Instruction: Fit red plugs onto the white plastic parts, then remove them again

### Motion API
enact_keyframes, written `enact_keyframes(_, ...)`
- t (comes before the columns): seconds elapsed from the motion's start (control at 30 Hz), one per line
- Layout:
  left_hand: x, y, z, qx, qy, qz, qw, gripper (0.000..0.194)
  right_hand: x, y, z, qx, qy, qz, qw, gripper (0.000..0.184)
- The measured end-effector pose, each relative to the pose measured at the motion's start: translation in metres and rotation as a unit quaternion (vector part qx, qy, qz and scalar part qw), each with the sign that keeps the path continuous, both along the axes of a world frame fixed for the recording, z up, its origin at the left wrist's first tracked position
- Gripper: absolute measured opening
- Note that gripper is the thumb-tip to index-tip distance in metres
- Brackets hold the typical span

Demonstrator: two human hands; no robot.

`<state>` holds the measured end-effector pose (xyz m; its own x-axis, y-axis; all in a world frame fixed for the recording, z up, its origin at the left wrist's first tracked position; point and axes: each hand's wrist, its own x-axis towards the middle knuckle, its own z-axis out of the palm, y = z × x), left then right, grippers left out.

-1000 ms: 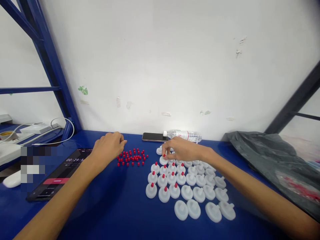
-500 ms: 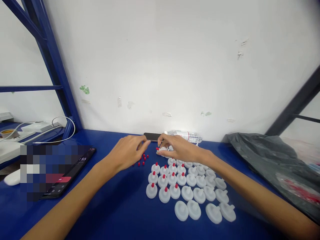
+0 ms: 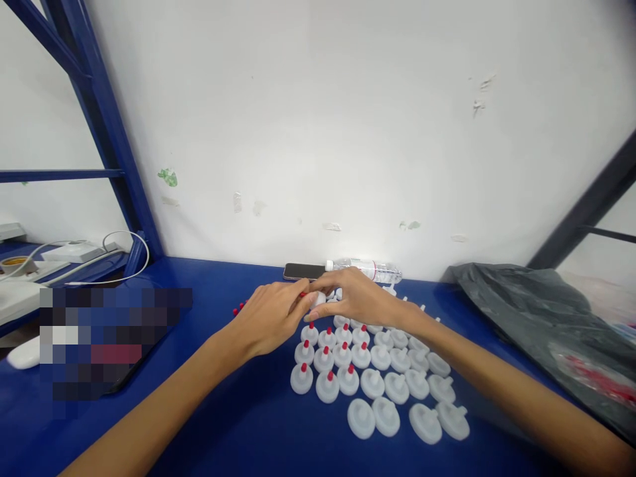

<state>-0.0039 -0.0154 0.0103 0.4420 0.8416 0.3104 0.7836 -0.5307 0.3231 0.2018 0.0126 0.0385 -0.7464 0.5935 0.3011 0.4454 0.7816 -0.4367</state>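
My right hand [image 3: 355,296] grips a white round disc with a nozzle [image 3: 318,300] between thumb and fingers, just above the blue table. Against its left side, my left hand [image 3: 278,315] is closed, its thumb and fingertips pinching a small red cap [image 3: 303,293] at the nozzle; the fingers partly hide the cap. In front of the hands stand rows of similar discs, those on the left wearing red caps [image 3: 326,375], those on the right with bare white nozzles [image 3: 396,388]. A few loose red caps [image 3: 235,311] show beyond my left hand.
A dark phone [image 3: 304,271] and a clear plastic bottle [image 3: 372,269] lie by the wall. To the right is a dark plastic bag [image 3: 517,298] with a clear bag of red pieces [image 3: 596,379]. A blurred-out tablet [image 3: 129,371] lies left, near white cables [image 3: 142,255].
My left hand has moved right to meet the disc in my right hand. The disc has shifted slightly left, and its red cap is now between my left fingers.
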Motion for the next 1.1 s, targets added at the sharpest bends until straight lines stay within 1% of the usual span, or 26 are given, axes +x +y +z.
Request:
enact_keyframes(0.1, 0.001, 0.0, 0.002, -0.007, -0.062, -0.001, 0.998, 0.041, 0.0, -0.001, 0.002, 0.008, 0.01, -0.02, 1.0, 0.024)
enact_keyframes(0.13, 0.002, 0.0, 0.002, -0.019, -0.103, 0.003, 0.995, 0.042, -0.001, -0.001, 0.002, 0.014, 0.014, -0.027, 0.999, 0.025)
enact_keyframes(0.2, 0.006, 0.002, 0.003, -0.068, -0.197, 0.016, 0.978, 0.044, -0.004, -0.004, 0.003, 0.038, 0.011, -0.036, 0.999, 0.027)
enact_keyframes(0.23, 0.008, 0.003, 0.003, -0.097, -0.238, 0.023, 0.966, 0.044, -0.006, -0.005, 0.002, 0.066, 0.002, -0.043, 0.997, 0.029)
enact_keyframes(0.3, 0.01, 0.005, 0.002, -0.138, -0.289, 0.039, 0.947, 0.044, -0.011, -0.009, 0.001, 0.151, -0.026, -0.058, 0.987, 0.031)
enact_keyframes(0.4, -0.001, 0.014, 0.004, -0.143, -0.312, 0.074, 0.936, 0.039, -0.01, -0.009, -0.003, 0.285, -0.09, -0.098, 0.949, 0.025)
enact_keyframes(0.47, -0.019, 0.024, 0.009, -0.125, -0.325, 0.111, 0.931, 0.036, 0.0, -0.002, -0.003, 0.321, -0.121, -0.129, 0.931, 0.02)
enact_keyframes(0.53, -0.041, 0.035, 0.015, -0.09, -0.333, 0.154, 0.926, 0.035, 0.015, 0.009, -0.001, 0.305, -0.12, -0.153, 0.932, 0.021)
enact_keyframes(0.63, -0.065, 0.047, 0.018, -0.05, -0.3, 0.21, 0.929, 0.035, 0.033, 0.026, 0.003, 0.221, -0.078, -0.174, 0.956, 0.017)
enact_keyframes(0.7, -0.071, 0.051, 0.016, -0.042, -0.25, 0.233, 0.939, 0.034, 0.036, 0.031, 0.003, 0.155, -0.045, -0.165, 0.973, 0.013)
enact_keyframes(0.8, -0.073, 0.05, 0.01, -0.039, -0.166, 0.252, 0.952, 0.023, 0.032, 0.029, 0.0, 0.082, -0.018, -0.117, 0.99, 0.012)
enact_keyframes(0.87, -0.074, 0.049, 0.006, -0.043, -0.121, 0.255, 0.958, 0.018, 0.027, 0.026, -0.003, 0.066, -0.007, -0.091, 0.994, 0.014)
enact_keyframes(0.93, -0.078, 0.049, 0.004, -0.05, -0.089, 0.254, 0.962, 0.018, 0.023, 0.023, -0.007, 0.068, -0.007, -0.081, 0.994, 0.015)
enact_keyframes(1.03, -0.084, 0.051, 0.002, -0.055, -0.061, 0.257, 0.963, 0.023, 0.018, 0.02, -0.012, 0.058, -0.042, -0.073, 0.995, 0.016)
enact_keyframes(1.1, -0.086, 0.052, 0.001, -0.058, -0.047, 0.26, 0.963, 0.023, 0.016, 0.019, -0.014, 0.042, -0.064, -0.067, 0.995, 0.015)
